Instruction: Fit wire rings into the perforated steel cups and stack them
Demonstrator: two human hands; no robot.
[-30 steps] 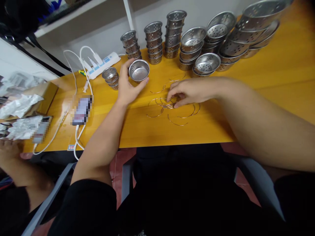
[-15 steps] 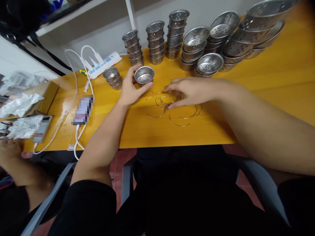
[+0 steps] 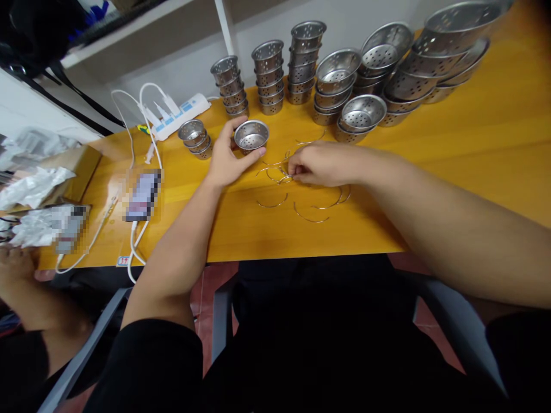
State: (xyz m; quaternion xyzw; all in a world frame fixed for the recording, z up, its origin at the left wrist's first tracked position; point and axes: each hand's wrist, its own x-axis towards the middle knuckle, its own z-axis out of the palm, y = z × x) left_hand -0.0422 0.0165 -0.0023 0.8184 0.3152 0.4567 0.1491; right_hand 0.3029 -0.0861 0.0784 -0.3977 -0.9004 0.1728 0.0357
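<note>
My left hand (image 3: 228,155) is closed around a small perforated metal cup (image 3: 252,136), thumb at its near right side and fingers behind it. The cup's mouth faces up. To its right, my right hand (image 3: 314,163) pinches a thin curved wire (image 3: 284,178) low over the table; the fingers partly hide it. Several loose curved wires (image 3: 312,220) lie spread around and below that hand. Just beyond my right wrist stands a wider perforated cup (image 3: 362,113), stacked on another.
Stacks of perforated metal cups (image 3: 270,77) line the back of the yellow table (image 3: 241,229). A short stack (image 3: 194,137), a phone (image 3: 144,195) with white cables and a power strip (image 3: 185,115) are at left. Another person's hand (image 3: 15,261) rests at the far left edge.
My right hand's fingers have closed from a spread pose into a pinch on a wire among the loose ones. My left hand keeps hold of the metal cup, nearly still.
</note>
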